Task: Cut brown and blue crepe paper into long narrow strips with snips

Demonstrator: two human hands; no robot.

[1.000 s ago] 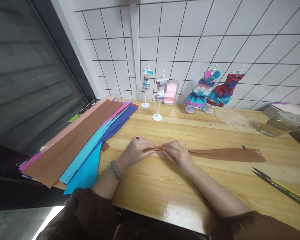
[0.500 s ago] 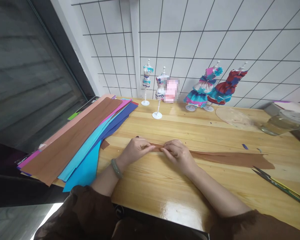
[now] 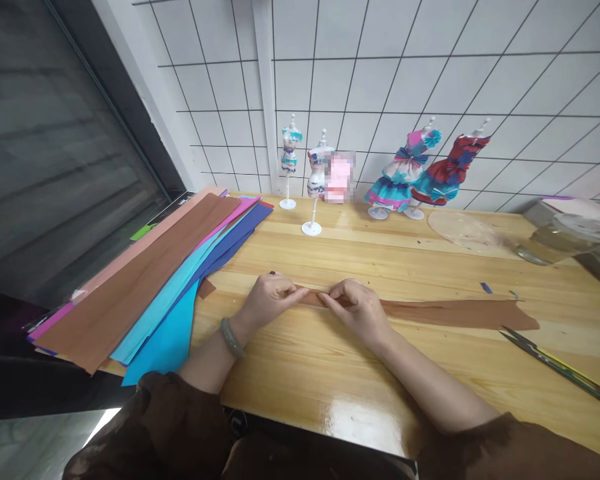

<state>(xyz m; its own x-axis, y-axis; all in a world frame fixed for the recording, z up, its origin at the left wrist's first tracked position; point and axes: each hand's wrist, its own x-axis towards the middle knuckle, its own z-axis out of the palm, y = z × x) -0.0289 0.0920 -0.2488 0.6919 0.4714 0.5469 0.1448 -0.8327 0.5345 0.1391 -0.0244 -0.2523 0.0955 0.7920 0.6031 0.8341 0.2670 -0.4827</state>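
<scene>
A long brown paper strip (image 3: pixel 445 313) lies across the wooden table, narrow and folded between my hands and wider toward its right end. Its left end is pinched by my left hand (image 3: pixel 273 300), thumb and fingers together. A short way to the right, my right hand (image 3: pixel 357 310) pinches the same strip, its other fingers curled. Beneath my fingers the folds are hidden. At the right end of the strip are thread snips (image 3: pixel 555 363) with green and yellow handles.
Coloured paper sheets (image 3: pixel 145 287) are stacked at the left. Two small white mannequins (image 3: pixel 313 180) and two in paper dresses (image 3: pixel 400 173) stand along the tiled wall. A clear cup (image 3: pixel 555 240) and a round transparent disc (image 3: pixel 460 229) sit at the back right.
The whole view has shifted slightly. My right hand's pinch sits a little differently on the strip, and both hands still hold it.
</scene>
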